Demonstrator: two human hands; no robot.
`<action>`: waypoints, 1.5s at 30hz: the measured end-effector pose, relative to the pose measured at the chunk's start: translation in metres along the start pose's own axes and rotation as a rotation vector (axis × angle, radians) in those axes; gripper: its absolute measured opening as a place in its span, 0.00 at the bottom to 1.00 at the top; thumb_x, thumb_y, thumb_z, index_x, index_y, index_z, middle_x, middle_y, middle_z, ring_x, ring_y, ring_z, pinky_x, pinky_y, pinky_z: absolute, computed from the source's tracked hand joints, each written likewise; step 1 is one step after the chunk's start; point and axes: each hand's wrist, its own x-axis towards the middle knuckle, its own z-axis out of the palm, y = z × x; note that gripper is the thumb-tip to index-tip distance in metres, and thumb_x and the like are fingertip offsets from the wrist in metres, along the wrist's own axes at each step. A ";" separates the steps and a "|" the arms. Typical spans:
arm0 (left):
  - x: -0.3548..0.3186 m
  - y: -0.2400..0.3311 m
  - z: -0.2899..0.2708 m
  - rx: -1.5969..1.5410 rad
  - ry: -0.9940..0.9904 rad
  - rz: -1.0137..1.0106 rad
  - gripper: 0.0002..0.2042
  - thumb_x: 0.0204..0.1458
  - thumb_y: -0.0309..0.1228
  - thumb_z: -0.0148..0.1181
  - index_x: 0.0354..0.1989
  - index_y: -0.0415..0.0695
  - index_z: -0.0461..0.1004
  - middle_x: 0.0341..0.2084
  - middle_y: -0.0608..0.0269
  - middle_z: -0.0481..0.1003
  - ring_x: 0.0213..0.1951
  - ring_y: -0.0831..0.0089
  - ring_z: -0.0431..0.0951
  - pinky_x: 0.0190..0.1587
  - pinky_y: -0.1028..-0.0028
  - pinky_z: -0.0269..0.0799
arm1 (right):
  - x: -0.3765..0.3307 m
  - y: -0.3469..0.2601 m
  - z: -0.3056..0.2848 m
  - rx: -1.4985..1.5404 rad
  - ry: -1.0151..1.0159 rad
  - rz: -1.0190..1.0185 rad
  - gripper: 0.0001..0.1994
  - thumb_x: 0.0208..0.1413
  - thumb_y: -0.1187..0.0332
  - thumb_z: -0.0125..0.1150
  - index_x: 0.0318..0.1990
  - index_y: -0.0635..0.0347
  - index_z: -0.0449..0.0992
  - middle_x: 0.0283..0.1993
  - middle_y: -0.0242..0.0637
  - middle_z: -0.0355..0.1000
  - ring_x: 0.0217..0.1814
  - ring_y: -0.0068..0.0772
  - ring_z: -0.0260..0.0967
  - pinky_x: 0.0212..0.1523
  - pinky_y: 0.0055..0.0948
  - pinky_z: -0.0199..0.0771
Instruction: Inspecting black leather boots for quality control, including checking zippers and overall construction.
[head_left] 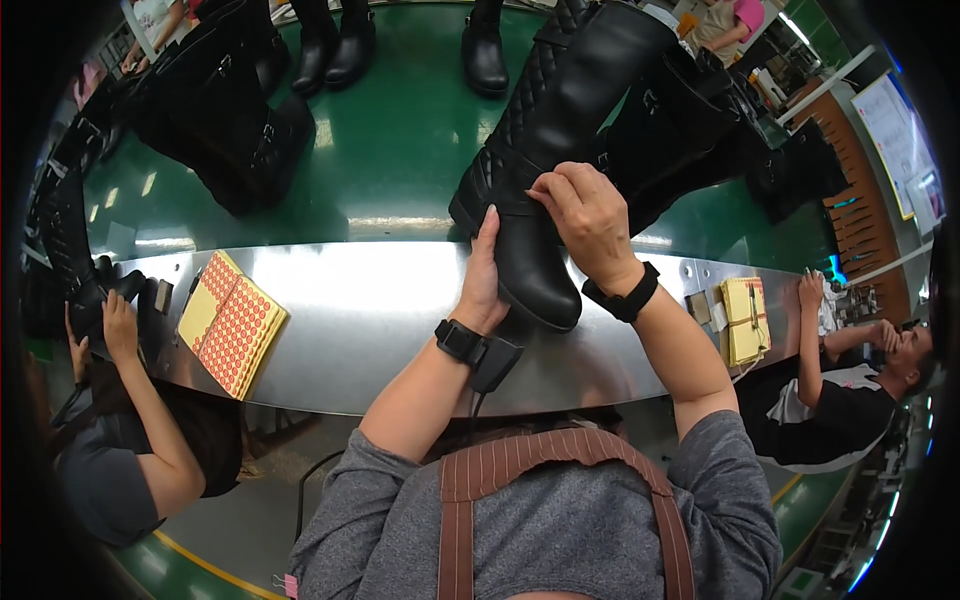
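Note:
A tall black boot with a quilted back panel and ankle straps tilts before me, its toe toward me over the metal table edge. My left hand holds it low on the side by the sole, thumb up along the foot and the other fingers hidden beneath. At the ankle strap, my right hand is closed in a pinch against the front of the boot. Whatever lies between those fingertips is too small to make out. A dark band is on each of my wrists.
Several other black boots stand or lean on the green surface. On the metal strip lie a stack of red-patterned yellow sheets and a yellow pad. Co-workers are at both sides; one on the left handles a boot.

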 end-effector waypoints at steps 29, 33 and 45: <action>-0.001 0.021 0.004 0.063 -0.006 0.263 0.33 0.58 0.59 0.43 0.59 0.42 0.61 0.50 0.57 0.70 0.51 0.66 0.71 0.56 0.65 0.66 | -0.046 -0.026 -0.020 1.780 -0.401 1.582 0.18 0.62 0.54 0.49 0.44 0.61 0.73 0.38 0.42 0.76 0.26 0.28 0.73 0.27 0.20 0.73; -0.002 0.024 0.001 0.038 0.156 0.239 0.37 0.58 0.56 0.42 0.67 0.43 0.44 0.55 0.45 0.62 0.53 0.58 0.68 0.57 0.58 0.62 | -0.021 0.009 0.009 1.696 -0.104 1.600 0.15 0.60 0.55 0.54 0.42 0.58 0.73 0.35 0.34 0.75 0.25 0.27 0.71 0.24 0.21 0.67; 0.007 0.024 -0.020 -0.087 0.276 0.068 0.23 0.58 0.45 0.47 0.54 0.39 0.62 0.31 0.59 0.70 0.34 0.68 0.70 0.41 0.69 0.66 | 0.075 0.236 0.266 1.454 0.147 1.669 0.25 0.58 0.58 0.59 0.55 0.63 0.60 0.52 0.47 0.65 0.34 0.50 0.75 0.27 0.37 0.81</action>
